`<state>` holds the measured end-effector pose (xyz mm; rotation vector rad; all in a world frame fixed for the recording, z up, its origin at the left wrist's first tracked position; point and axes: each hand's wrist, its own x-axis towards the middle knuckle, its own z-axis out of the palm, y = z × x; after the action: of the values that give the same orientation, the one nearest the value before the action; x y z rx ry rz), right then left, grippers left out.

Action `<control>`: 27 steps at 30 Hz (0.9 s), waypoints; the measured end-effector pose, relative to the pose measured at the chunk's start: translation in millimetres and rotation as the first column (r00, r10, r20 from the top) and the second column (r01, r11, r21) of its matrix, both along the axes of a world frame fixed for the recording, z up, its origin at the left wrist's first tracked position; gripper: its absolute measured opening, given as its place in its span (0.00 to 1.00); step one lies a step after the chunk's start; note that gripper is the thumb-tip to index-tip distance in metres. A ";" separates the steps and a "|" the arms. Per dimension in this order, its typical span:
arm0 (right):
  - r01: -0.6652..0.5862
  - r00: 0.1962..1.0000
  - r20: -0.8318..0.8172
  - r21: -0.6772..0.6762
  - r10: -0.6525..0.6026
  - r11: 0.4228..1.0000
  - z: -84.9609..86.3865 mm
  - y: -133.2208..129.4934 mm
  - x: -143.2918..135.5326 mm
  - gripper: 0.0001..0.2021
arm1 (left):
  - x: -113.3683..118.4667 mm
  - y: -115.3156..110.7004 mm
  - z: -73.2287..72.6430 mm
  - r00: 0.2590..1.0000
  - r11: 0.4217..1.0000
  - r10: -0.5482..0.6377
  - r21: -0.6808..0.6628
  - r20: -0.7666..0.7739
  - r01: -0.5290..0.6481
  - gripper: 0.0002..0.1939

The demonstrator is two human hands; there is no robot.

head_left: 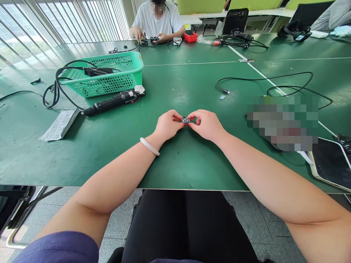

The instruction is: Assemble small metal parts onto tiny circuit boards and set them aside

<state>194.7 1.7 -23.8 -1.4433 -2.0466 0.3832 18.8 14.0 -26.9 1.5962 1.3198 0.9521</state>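
A small black-and-silver part [185, 120], too small to name for certain, is held just above or on the green table between my two hands. My left hand [169, 126], with a white bangle on its wrist, pinches the part's left side. From the other side, the thumb and fingers of my right hand [206, 125] close on its right edge. Ahead and to the right lie a black cable's plug [226, 91] and a tiny light-blue card [222, 97], both apart from my hands.
Left of my hands stands a green basket [109, 82] with a black corded tool [115, 101] beside it. Folded paper [60, 124] lies nearer me. On the right are a blurred item [283, 124] and a tablet [333, 160]. Another person [157, 22] sits across the table [178, 160].
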 end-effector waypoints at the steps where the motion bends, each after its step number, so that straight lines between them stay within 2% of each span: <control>1: 0.000 1.000 0.001 -0.001 0.000 1.000 0.2 0.0 0.0 0.08 | 0.1 -0.3 0.2 1.000 1.000 0.001 0.003 -0.002 -0.001 0.11; 11: -0.002 1.000 -0.025 -0.004 0.002 1.000 0.7 -0.7 -1.0 0.08 | 1.3 -0.6 0.5 1.000 1.000 0.005 -0.018 0.025 -0.005 0.12; 13: 0.000 0.999 -0.045 0.002 0.000 1.000 -0.2 -0.3 -1.0 0.07 | 2.4 -2.0 1.8 0.996 0.998 0.004 -0.057 0.085 0.001 0.14; 17: 0.019 0.995 -0.102 0.011 -0.018 1.000 -3.1 -0.4 -1.6 0.07 | 6.9 -8.6 8.8 0.951 0.981 0.009 -0.185 0.310 0.051 0.21; 19: 0.024 0.993 -0.120 0.030 -0.020 0.999 -4.6 -1.3 -2.9 0.07 | 9.7 -12.5 13.2 0.922 0.967 0.030 -0.244 0.385 0.070 0.19; 22: 0.012 0.992 -0.128 0.052 -0.006 0.999 -6.5 -3.1 -6.3 0.06 | 13.0 -16.5 16.6 0.880 0.946 0.027 -0.296 0.475 0.131 0.10; 27: -0.005 0.988 -0.153 0.025 0.009 1.000 -7.8 -5.4 -12.2 0.05 | 14.7 -16.9 10.4 0.832 0.920 0.035 -0.342 0.554 0.189 0.08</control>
<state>182.5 -3.7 -31.6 -1.3495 -1.9278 0.4565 33.5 -2.8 -16.6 0.9585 0.9442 0.9377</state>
